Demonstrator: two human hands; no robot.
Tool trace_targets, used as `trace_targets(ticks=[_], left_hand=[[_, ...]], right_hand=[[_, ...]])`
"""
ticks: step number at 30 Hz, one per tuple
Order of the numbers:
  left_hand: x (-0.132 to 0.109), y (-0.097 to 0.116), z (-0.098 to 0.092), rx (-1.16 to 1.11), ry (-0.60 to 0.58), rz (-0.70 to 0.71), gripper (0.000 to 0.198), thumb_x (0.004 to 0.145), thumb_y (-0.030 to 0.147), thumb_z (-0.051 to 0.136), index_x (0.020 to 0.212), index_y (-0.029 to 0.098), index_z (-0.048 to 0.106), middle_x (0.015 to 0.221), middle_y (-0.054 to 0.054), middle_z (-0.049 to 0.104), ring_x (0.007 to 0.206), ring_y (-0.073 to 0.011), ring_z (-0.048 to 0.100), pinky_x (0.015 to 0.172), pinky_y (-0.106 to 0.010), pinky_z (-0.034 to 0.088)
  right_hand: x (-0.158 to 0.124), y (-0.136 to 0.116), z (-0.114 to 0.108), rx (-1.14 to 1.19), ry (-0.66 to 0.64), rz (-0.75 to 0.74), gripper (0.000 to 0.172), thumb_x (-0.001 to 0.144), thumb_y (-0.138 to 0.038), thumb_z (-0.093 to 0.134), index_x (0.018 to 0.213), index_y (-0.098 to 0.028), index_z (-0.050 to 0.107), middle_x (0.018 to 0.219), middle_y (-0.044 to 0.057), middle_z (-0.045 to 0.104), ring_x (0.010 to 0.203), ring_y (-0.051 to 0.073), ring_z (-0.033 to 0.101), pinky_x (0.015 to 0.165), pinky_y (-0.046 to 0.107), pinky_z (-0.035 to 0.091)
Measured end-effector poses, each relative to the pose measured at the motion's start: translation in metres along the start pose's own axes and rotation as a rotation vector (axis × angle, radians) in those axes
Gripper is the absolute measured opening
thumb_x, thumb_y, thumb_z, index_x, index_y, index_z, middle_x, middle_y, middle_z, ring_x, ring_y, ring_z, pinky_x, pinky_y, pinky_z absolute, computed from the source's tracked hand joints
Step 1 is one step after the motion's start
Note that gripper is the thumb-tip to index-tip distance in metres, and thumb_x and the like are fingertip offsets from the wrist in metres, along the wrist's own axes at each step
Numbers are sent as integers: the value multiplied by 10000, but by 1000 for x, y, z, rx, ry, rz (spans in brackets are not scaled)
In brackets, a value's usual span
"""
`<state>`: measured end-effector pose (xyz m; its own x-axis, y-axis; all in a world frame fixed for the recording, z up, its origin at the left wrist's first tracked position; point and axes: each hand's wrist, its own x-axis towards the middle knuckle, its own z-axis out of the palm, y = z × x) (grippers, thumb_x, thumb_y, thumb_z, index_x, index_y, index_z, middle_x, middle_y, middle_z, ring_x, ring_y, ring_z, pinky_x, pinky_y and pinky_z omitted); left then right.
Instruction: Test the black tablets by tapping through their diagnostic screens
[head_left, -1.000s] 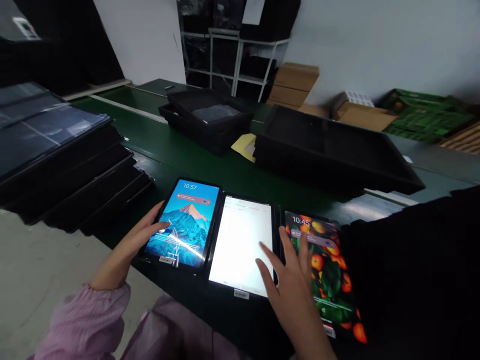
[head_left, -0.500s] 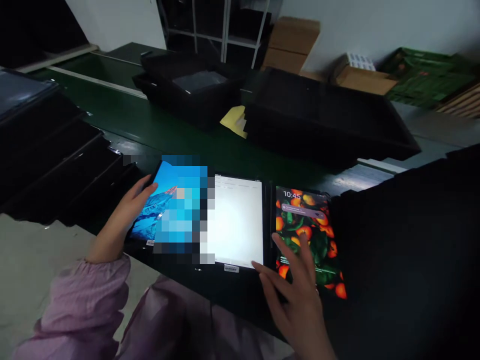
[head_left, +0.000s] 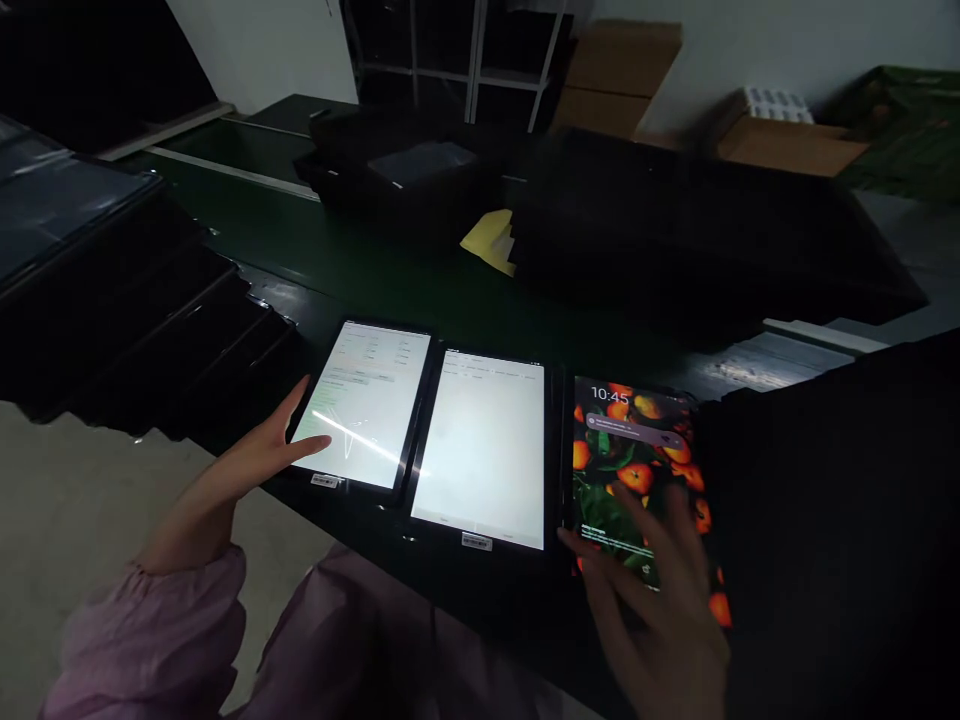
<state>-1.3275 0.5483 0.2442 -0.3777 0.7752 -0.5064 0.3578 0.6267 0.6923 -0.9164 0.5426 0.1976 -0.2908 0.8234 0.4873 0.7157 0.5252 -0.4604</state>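
Several tablets lie side by side on the dark green conveyor belt [head_left: 360,270]. The left tablet [head_left: 367,400] shows a bright page of small text, and my left hand [head_left: 259,455] rests its fingertips on that screen's lower left corner. The middle tablet [head_left: 480,450] glows almost plain white, with faint text along its top. My right hand [head_left: 652,610] is spread over the lower part of the right tablet [head_left: 637,450], whose lock screen reads 10:45 above a picture of oranges. Small barcode labels sit below the left and middle tablets.
A stack of black trays [head_left: 142,300] stands to the left. More black trays [head_left: 405,175] and a yellow paper [head_left: 491,240] lie on the belt beyond. A dark mass [head_left: 825,520] fills the right foreground. Cardboard boxes [head_left: 615,80], a metal rack [head_left: 450,60] and a green crate [head_left: 900,130] stand behind.
The left tablet's blue mountain lock screen has given way to a white text page. My right hand has moved from the middle tablet's edge onto the right tablet.
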Motion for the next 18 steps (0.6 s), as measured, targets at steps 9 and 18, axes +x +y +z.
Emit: trace_targets(ticks=[9,18], left_hand=[[11,0,5,51,89,-15,1077,810,647,757,1675,394,169,1737,-2,241,1577,-333,281,1238,-486,333],[6,32,16,77,197,-173,987,846,661,707,1666,385,232,1701,2,336,1529,-383,370,1232,-602,313]], right_hand=[[-31,27,-34,-167,114,94,267,1015,-252,564,878,-262,793,1439,40,624,1532,410,354,1087,650,454],[-30,41,-22,-236,151,337,272,1033,-353,564,1088,-257,813,1585,94,502,1579,428,226,1132,721,391]])
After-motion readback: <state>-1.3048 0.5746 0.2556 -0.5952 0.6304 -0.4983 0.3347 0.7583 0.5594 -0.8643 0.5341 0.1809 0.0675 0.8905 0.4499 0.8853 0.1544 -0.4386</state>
